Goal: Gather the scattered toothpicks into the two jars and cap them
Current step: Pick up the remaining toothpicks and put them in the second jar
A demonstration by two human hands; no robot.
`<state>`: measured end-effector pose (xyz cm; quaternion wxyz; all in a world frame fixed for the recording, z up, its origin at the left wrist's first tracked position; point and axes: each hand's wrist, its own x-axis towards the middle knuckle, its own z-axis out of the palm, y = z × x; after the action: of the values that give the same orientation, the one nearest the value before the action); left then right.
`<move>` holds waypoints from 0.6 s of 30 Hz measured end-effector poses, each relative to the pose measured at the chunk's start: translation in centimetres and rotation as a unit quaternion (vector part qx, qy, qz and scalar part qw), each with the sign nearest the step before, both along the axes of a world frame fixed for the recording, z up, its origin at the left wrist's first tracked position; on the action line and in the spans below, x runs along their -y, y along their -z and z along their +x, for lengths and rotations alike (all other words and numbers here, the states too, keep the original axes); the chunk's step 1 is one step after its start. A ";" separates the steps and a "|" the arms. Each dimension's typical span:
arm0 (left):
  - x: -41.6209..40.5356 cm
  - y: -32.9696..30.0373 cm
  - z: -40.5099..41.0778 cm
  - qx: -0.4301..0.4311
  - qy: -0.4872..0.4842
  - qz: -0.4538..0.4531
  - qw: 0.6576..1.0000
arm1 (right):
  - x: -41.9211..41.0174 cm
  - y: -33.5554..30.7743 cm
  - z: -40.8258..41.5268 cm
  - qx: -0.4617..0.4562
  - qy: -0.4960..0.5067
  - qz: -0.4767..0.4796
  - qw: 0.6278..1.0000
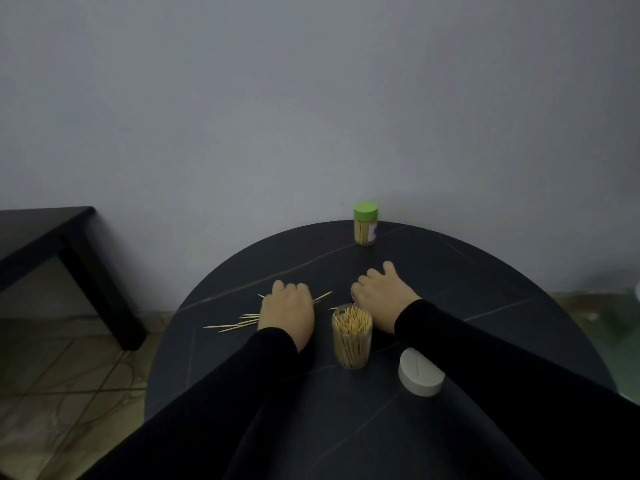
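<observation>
Head view: gathering step. Left hand (286,311) curls over loose toothpicks (235,323) on the desk (450,289); right hand (384,296) rests with fingers curled, its grip unclear. Next, probably lift them into the open jar (352,336); white cap (420,372) waits beside; green-capped jar (365,223) appears finished.

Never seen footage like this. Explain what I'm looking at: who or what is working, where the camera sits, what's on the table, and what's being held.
No machine here: a person in black sleeves works with bare hands. The single picture comes from a camera on their head, looking down at a round dark table. The left hand rests curled over loose wooden toothpicks; what it grips is hidden. The right hand lies on the table, its fingertips hidden. Between them stands an open clear jar of toothpicks. A white round lid lies nearby. A green-capped jar stands at the far edge.
</observation>
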<state>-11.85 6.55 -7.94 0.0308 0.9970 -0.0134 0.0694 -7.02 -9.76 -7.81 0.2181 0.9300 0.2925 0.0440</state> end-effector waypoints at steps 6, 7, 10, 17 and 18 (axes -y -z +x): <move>-0.2 -0.9 0.1 0.047 0.017 -0.241 0.969 | 0.5 -0.7 -0.7 -0.025 0.020 0.016 0.999; 0.0 -1.1 -0.3 0.064 0.027 -0.265 0.962 | 0.6 -1.0 -0.8 -0.038 0.028 0.047 0.998; 0.7 -2.3 -1.3 0.109 0.043 -0.376 0.919 | 1.2 -2.6 -1.4 -0.084 0.061 0.205 0.973; 1.5 -3.4 -3.9 0.162 0.121 -0.485 0.851 | 2.1 -4.0 -5.0 -0.228 0.060 0.674 0.700; 1.5 -3.1 -4.3 0.163 0.133 -0.470 0.857 | 1.9 -4.0 -5.7 -0.243 0.048 0.689 0.681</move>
<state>-16.13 5.01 -4.80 0.5021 0.8272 -0.1162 0.2239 -12.67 -11.67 -3.81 -0.5618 0.8080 0.1774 -0.0051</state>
